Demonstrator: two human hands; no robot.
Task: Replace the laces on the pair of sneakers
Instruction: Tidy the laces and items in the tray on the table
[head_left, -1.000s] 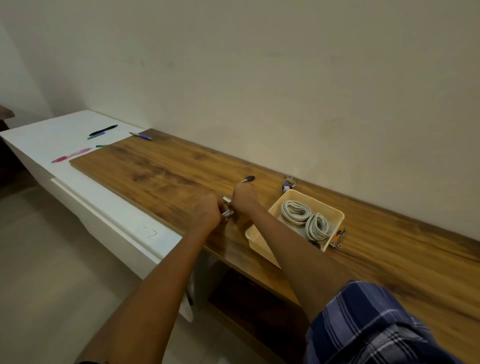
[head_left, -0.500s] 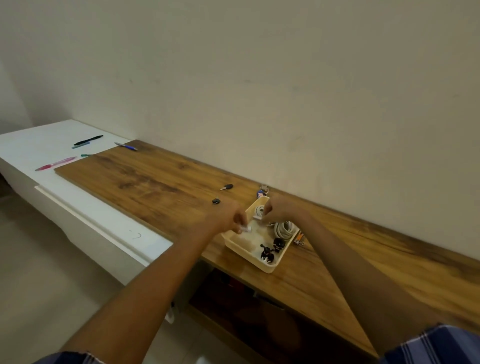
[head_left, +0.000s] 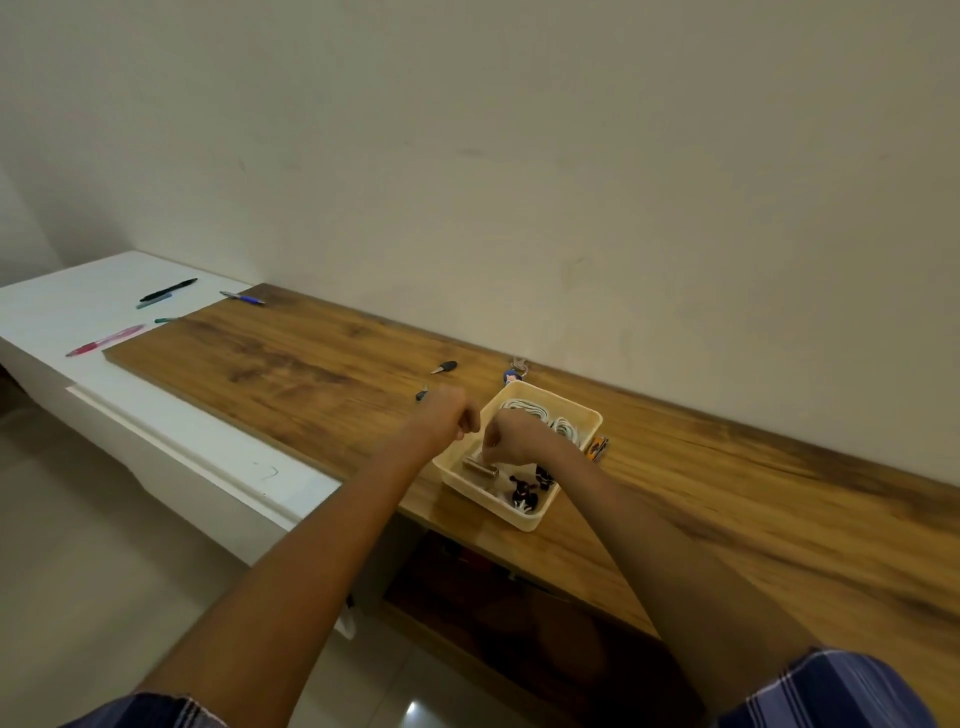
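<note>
Head view looks down on a long wooden bench against a plain wall, with a cream plastic tray near its front edge. Two coils of white laces lie at the far end of the tray, side by side – the right-hand coil partly hidden behind the right wrist. The right hand reaches down into the tray just in front of the laces, its fingers curled downward with the tips at a small metallic cylinder lying on the tray floor; whether they actually pinch it or only touch it I cannot tell. The left hand hangs just outside the tray's left wall, fingers curled into a loose fist, nothing visible in it, well short of the laces. Small black clips sit in the near end of the tray. An orange tool lies on the bench touching or just beside the tray's right wall, and a blue keychain lies just behind the tray. A black key rests farther left on the wood, and another small dark item peeks out beside the left hand. Several pens lie on the white cabinet top at the far left – a pink one nearest
</note>
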